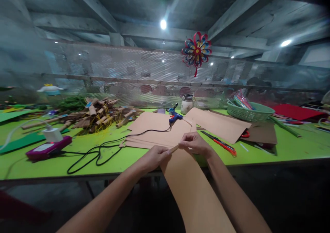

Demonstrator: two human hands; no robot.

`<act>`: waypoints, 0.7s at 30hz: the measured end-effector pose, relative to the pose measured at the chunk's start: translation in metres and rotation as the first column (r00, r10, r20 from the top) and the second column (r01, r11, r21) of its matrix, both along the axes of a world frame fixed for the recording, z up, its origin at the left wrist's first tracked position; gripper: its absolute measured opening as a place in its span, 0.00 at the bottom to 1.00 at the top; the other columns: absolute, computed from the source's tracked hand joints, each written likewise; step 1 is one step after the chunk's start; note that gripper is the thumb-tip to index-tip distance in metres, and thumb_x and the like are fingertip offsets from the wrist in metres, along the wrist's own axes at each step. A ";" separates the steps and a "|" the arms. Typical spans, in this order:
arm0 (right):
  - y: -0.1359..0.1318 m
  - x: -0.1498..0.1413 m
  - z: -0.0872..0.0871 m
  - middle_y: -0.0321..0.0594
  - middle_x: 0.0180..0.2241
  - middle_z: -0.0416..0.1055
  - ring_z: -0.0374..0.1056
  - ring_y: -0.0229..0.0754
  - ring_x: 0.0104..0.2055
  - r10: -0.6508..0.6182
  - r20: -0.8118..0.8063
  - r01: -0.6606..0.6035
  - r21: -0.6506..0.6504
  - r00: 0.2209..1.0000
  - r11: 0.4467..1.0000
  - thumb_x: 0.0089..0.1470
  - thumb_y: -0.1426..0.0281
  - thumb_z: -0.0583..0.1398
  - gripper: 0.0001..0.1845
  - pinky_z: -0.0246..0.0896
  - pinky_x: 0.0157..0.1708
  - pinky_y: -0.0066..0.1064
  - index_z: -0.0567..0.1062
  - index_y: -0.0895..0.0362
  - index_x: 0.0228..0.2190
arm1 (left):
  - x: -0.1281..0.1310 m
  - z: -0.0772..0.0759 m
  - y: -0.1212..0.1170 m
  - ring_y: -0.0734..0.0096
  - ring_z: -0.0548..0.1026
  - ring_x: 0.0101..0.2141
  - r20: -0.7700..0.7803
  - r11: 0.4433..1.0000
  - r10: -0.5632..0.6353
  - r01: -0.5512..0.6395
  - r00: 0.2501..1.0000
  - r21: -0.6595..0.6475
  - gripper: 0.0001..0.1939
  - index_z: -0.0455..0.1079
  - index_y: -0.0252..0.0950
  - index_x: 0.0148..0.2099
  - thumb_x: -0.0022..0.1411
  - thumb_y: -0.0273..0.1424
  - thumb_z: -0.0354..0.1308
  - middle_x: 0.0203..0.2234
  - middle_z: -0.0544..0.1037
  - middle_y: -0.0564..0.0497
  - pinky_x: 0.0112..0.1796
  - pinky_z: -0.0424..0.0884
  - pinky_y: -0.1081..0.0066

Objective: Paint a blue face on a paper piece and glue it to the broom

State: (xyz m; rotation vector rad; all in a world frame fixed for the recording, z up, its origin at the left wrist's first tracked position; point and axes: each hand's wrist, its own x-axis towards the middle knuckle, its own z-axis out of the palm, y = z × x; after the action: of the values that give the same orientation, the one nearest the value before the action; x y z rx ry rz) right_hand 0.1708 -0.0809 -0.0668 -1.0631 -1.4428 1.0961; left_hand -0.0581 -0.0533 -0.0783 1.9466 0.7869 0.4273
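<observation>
A long sheet of brown kraft paper (192, 188) hangs over the table's front edge toward me. Its far end is folded or rolled into a narrow strip, pinched at both corners. My left hand (156, 157) grips the left corner, and my right hand (194, 143) holds the right one, fingers closed. Just beyond my hands lie more brown paper sheets (152, 126) in a stack. On that stack rests a blue glue gun (175, 118) with a black cord. An orange-handled utility knife (224, 147) lies right of my right hand.
Rolled brown paper tubes (103, 114) pile up at the back left. A purple power strip (48, 148) with a white plug sits left, its black cord looping across the green table (116, 164). A flask (187, 104), a green basket (249, 112) and further brown sheets (219, 121) stand or lie behind.
</observation>
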 end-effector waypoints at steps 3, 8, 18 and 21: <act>0.001 0.000 0.000 0.37 0.19 0.73 0.63 0.33 0.22 0.006 -0.003 -0.006 -0.002 1.000 1.000 0.34 0.58 0.74 0.20 0.55 0.23 0.26 0.76 0.60 0.19 | 0.005 -0.009 -0.001 0.64 0.76 0.39 0.012 0.998 0.056 -0.056 0.998 -0.029 0.17 0.71 0.32 0.48 0.68 0.41 0.57 0.41 0.76 0.49 0.40 0.76 0.62; 0.000 0.001 0.000 0.37 0.18 0.72 0.62 0.33 0.21 -0.002 -0.011 0.002 0.009 1.000 1.000 0.34 0.59 0.74 0.19 0.54 0.23 0.26 0.77 0.61 0.19 | 0.011 -0.016 -0.009 0.65 0.76 0.37 0.072 0.991 0.116 -0.111 0.991 -0.074 0.17 0.71 0.32 0.46 0.68 0.42 0.56 0.39 0.76 0.50 0.39 0.75 0.62; 0.003 0.007 -0.003 0.36 0.20 0.71 0.62 0.35 0.24 -0.143 -0.105 0.158 0.156 0.984 0.975 0.38 0.58 0.73 0.18 0.56 0.26 0.28 0.76 0.59 0.21 | -0.005 0.014 -0.023 0.59 0.76 0.39 0.265 0.965 0.121 -0.050 0.957 -0.258 0.26 0.77 0.31 0.43 0.61 0.51 0.56 0.39 0.81 0.44 0.38 0.70 0.67; 0.005 0.006 -0.007 0.36 0.21 0.71 0.61 0.35 0.24 -0.176 -0.127 0.199 0.192 0.976 0.961 0.40 0.57 0.72 0.18 0.55 0.26 0.28 0.76 0.59 0.22 | -0.002 0.013 -0.023 0.57 0.77 0.39 0.310 0.931 0.107 0.014 0.945 -0.365 0.28 0.76 0.30 0.48 0.60 0.50 0.57 0.40 0.81 0.39 0.38 0.73 0.64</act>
State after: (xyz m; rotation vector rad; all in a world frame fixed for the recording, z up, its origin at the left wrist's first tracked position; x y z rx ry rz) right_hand 0.1764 -0.0755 -0.0735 -0.9575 -1.3072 0.8383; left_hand -0.0600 -0.0766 -0.0650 1.4660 0.6446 0.5722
